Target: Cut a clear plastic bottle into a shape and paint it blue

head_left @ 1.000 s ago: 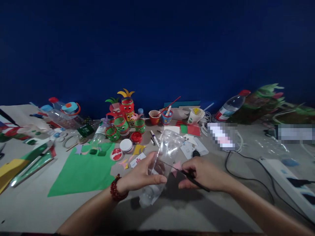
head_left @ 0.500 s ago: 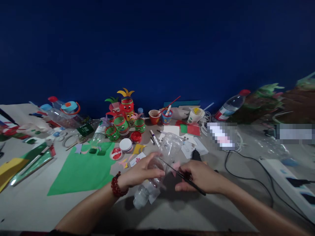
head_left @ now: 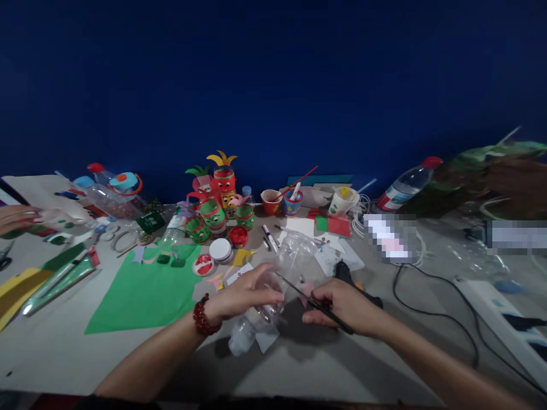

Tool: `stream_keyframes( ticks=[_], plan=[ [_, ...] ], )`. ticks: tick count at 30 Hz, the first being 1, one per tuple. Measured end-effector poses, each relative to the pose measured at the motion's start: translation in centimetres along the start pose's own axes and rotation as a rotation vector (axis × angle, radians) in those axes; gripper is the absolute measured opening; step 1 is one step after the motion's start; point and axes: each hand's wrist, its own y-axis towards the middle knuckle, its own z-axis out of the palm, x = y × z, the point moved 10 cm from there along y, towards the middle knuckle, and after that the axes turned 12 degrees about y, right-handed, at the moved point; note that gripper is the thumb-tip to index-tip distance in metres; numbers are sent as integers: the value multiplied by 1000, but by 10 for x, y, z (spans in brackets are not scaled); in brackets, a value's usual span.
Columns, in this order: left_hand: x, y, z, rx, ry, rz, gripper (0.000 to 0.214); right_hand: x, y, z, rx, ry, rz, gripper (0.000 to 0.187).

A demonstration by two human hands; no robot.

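Observation:
My left hand (head_left: 245,293), with a red bead bracelet at the wrist, is wrapped round a clear plastic bottle (head_left: 294,256) that lies tilted above the table, neck toward me. My right hand (head_left: 346,304) is closed on a thin black blade tool (head_left: 299,291) whose tip touches the bottle's side. A black glue gun (head_left: 350,278) lies just behind my right hand.
A green paper sheet (head_left: 145,290) lies to the left. Painted bottle figures (head_left: 216,202), paint cups (head_left: 290,200), jar lids and paper scraps crowd the table's back. A water bottle (head_left: 405,183) lies at right, black cables (head_left: 427,310) and a white power strip (head_left: 504,319) beyond. Another person's hand (head_left: 12,216) shows at far left.
The bottle has tilted lower and its neck end has swung left toward me. My right hand and the blade moved slightly left. Another person's hand has come into view at the far left.

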Motion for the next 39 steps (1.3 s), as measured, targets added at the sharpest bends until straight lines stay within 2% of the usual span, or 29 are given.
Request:
stream_keyframes(
  ticks=[6, 12, 18, 25, 30, 36, 39],
  plan=[
    [4, 5, -1, 3, -10, -21, 61, -1, 2, -2, -12, -14, -13, 60],
    [7, 8, -2, 2, -38, -54, 62, -13, 6, 1, -41, -46, 42, 62],
    [12, 6, -2, -2, -61, -70, 62, -16, 4, 6, -77, 63, 36, 65],
    [11, 6, -3, -2, -36, -32, 65, -16, -3, 7, -129, 119, 36, 67],
    [7, 4, -4, -30, -28, -9, 66, -24, -9, 8, -193, 99, 59, 68],
    [-7, -3, -12, -102, 271, 55, 69, -23, -18, 7, -293, 43, -15, 69],
    [-13, -6, -14, -133, 380, 75, 70, -23, -20, 8, -298, 27, -19, 69]
  ],
)
